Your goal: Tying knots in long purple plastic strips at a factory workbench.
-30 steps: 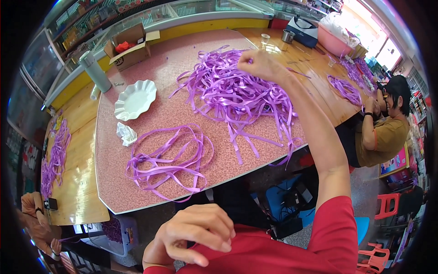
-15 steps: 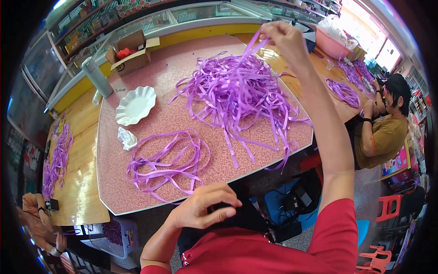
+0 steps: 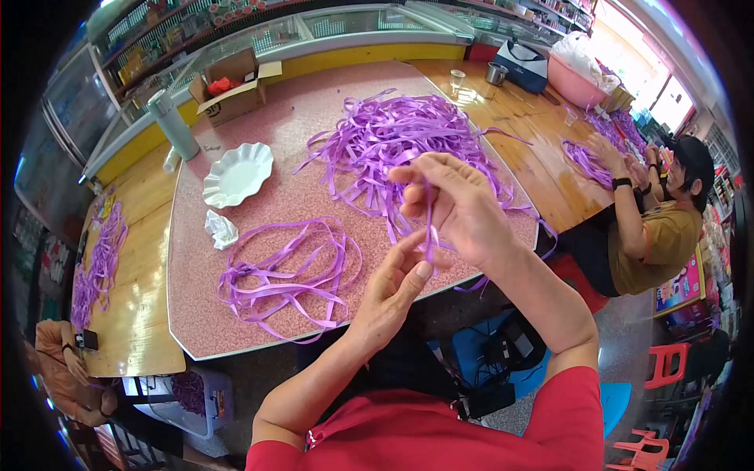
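While two ribbon heaps (image 3: 400, 145) lie on the table (image 3: 196, 314), both hands, left hand (image 3: 397, 286) and right hand (image 3: 455, 204), pinch one purple ribbon (image 3: 429, 228).

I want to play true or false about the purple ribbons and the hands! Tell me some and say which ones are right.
1. Both hands, the right hand and the left hand, pinch one purple ribbon strip. True.
2. The white scalloped plate is full of ribbon. False: it holds none.
3. A big ribbon pile lies on the pink table. True.
4. The looped ribbon bundle is green. False: it is purple.
5. A cardboard box stands at the table's far side. True.
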### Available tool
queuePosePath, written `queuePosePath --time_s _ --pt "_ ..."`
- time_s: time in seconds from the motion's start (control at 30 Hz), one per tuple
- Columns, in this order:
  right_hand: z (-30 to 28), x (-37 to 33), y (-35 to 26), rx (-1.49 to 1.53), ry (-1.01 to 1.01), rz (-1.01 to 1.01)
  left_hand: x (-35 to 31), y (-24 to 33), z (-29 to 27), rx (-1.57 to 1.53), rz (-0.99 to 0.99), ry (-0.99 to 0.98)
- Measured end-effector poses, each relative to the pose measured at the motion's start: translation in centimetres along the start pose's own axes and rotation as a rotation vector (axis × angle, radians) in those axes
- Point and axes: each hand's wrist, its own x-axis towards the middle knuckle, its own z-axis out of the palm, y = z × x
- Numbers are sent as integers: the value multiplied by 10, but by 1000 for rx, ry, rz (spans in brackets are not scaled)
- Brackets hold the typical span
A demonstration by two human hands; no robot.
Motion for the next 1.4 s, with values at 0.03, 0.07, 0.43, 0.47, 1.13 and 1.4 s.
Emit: queuePosePath --time_s 0.03,0.07,0.43,0.47,1.13,1.4 --pt "-7 0 -5 -26 43 -44 -5 0 2 -35 -51 46" --pt "-16 3 -10 -26 43 -45 -9 -5 -1 -34 -51 45" --pt "-126 66 -78 236 176 -160 -55 1 -46 -94 -232 62" --pt "-131 68 -88 201 172 -225 -57 1 -52 -83 -273 47" --pt "-263 115 -107 169 461 -114 -148 67 -117 304 -137 216" --pt "-277 131 -88 104 611 -161 -166 62 -118 326 -189 129"
